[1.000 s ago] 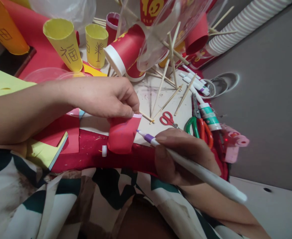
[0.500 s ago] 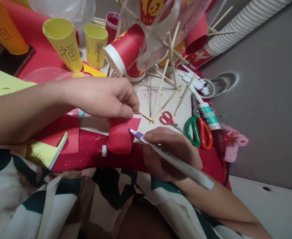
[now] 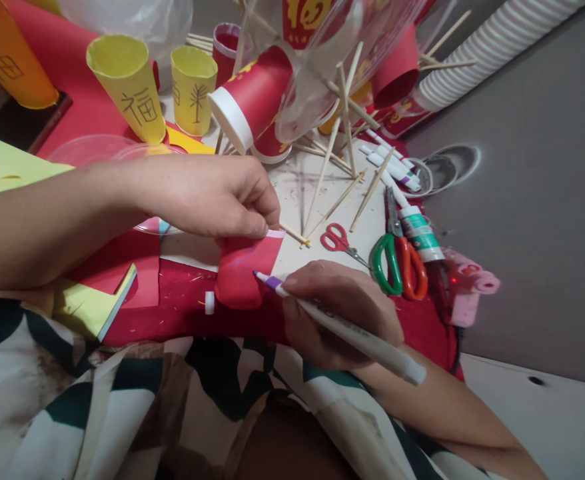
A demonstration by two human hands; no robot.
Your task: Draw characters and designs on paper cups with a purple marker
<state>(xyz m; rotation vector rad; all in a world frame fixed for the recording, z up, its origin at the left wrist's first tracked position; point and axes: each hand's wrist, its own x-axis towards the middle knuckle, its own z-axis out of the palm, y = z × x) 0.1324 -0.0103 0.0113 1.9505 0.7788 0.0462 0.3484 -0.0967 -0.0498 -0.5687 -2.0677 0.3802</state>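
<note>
My left hand (image 3: 222,197) is closed on the upper edge of a red paper cup (image 3: 240,267), which lies tilted near the table's front edge. A purple-tipped white marker (image 3: 342,327) is pinched in my right hand (image 3: 342,313), its tip at the cup's red side. Faint purplish marks show on that side. The left fingertips are partly hidden behind the cup's rim. A small white cap (image 3: 209,303) lies on the red cloth left of the cup. To the right of the cup are small red-handled scissors (image 3: 335,237).
Yellow cups with drawn characters (image 3: 140,110) stand at the back left. Red cups (image 3: 257,87) and crossed wooden sticks (image 3: 342,120) fill the back middle. Large scissors (image 3: 397,260), a glue bottle (image 3: 420,230) and a pink glue gun (image 3: 470,283) lie right. Yellow paper (image 3: 85,307) lies left.
My right hand has moved slightly left and down, carrying the marker tip lower along the cup's side. My left hand stays on the cup's edge.
</note>
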